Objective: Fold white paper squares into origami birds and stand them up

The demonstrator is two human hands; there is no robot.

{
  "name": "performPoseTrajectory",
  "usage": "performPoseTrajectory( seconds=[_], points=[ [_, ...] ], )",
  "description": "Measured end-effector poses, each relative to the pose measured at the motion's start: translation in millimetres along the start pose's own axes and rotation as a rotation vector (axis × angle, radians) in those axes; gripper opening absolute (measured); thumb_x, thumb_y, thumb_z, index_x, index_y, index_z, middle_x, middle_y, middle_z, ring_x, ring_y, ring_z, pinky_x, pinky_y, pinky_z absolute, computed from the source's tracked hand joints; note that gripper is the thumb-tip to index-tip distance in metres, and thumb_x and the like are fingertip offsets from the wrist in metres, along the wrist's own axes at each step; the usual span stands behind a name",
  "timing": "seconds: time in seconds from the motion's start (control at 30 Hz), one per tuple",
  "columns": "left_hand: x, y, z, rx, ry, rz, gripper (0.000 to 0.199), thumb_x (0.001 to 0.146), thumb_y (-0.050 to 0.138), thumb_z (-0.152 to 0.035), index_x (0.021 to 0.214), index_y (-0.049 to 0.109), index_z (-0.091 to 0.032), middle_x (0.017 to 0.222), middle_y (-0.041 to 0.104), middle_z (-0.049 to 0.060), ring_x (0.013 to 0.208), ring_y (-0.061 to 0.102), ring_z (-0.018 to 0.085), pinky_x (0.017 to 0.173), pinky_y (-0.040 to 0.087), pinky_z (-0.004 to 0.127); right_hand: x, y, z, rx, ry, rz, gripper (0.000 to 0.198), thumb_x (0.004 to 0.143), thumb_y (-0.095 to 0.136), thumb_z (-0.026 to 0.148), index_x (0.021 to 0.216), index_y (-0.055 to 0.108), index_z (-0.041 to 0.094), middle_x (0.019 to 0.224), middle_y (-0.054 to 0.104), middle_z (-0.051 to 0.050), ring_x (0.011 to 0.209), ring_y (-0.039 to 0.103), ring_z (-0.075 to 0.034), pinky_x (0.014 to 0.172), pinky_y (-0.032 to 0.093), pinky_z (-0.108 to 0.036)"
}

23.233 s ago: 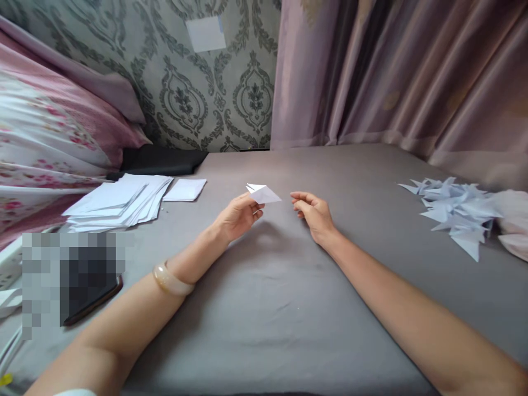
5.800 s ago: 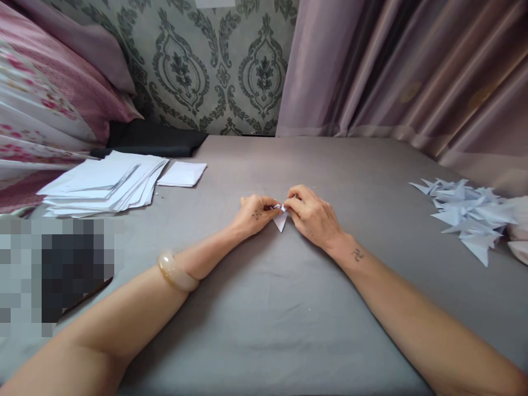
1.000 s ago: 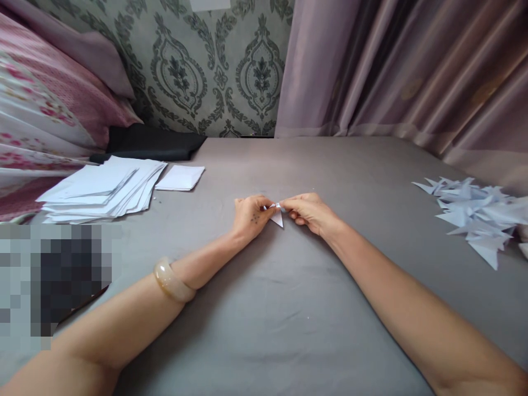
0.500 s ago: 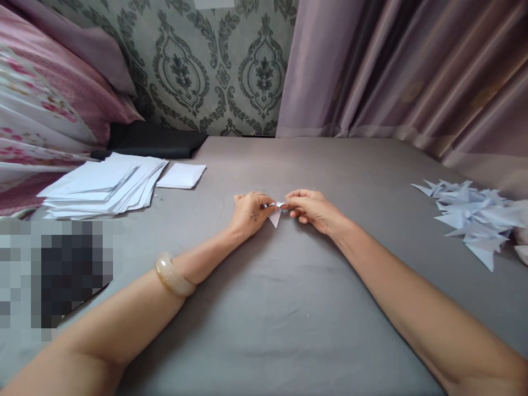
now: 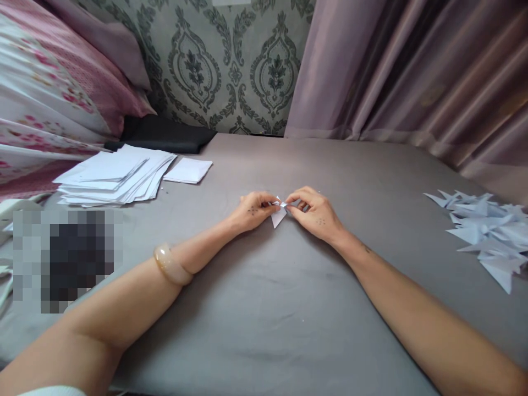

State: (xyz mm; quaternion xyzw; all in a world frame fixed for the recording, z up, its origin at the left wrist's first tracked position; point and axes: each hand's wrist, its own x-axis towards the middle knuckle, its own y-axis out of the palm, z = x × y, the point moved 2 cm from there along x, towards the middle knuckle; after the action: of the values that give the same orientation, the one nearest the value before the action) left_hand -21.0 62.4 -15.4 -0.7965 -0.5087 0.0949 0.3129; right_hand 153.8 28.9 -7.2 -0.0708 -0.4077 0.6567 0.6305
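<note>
One half-hidden paper [image 5: 279, 218], shape unclear.

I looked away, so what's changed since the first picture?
The right hand, empty before, has moved in and joins the left hand in pinching the folded paper. It pointed right; now it points down the picture. The big stack, small stack and pointy pile stayed put.

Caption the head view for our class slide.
Left hand and right hand hold a folded paper, with pointed paper shapes piled at right.

No text readable; right wrist mark [image 5: 367, 249] unclear
</note>
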Motion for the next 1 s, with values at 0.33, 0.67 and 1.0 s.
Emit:
performPoseTrajectory(
  seconds=[0.33, 0.67, 1.0],
  points=[
    [-0.9, -0.6, -0.9, -0.049, 0.005, 0.028, 0.025, 0.082, 0.058, -0.038, 0.084, 0.074, -0.020, 0.069, 0.065, 0.000, 0.071, 0.059, 0.015, 0.067, 0.044, 0.025, -4.3, -0.7, 2.8, -0.241, -0.056, 0.076, 0.021, 0.087, 0.050, 0.018, 0.091, 0.069, 0.025, 0.098, 0.062, -0.003, 0.072, 0.054, -0.012, 0.066, 0.040, -0.025],
    [-0.4, 1.5, 2.2, -0.145, 0.026, 0.010, 0.028, 0.080, 0.062, -0.041, 0.079, 0.073, -0.015, 0.069, 0.063, 0.001, 0.070, 0.055, 0.014, 0.064, 0.041, 0.023, -8.4, -2.5, 5.7, -0.505, -0.196, 0.088, 0.024, 0.094, 0.043, 0.022, 0.098, 0.067, 0.024, 0.103, 0.062, -0.003, 0.075, 0.057, -0.013, 0.058, 0.035, -0.025],
    [0.7, 5.9, 2.1, -0.098, 0.048, -0.048, 0.028, 0.080, 0.063, -0.041, 0.078, 0.075, -0.016, 0.072, 0.068, 0.004, 0.071, 0.058, 0.015, 0.063, 0.042, 0.023, -7.9, -2.8, 10.2, -0.555, -0.166, 0.041, 0.021, 0.092, 0.047, 0.021, 0.093, 0.068, 0.022, 0.100, 0.064, -0.001, 0.076, 0.059, -0.012, 0.054, 0.032, -0.026]
  ],
)
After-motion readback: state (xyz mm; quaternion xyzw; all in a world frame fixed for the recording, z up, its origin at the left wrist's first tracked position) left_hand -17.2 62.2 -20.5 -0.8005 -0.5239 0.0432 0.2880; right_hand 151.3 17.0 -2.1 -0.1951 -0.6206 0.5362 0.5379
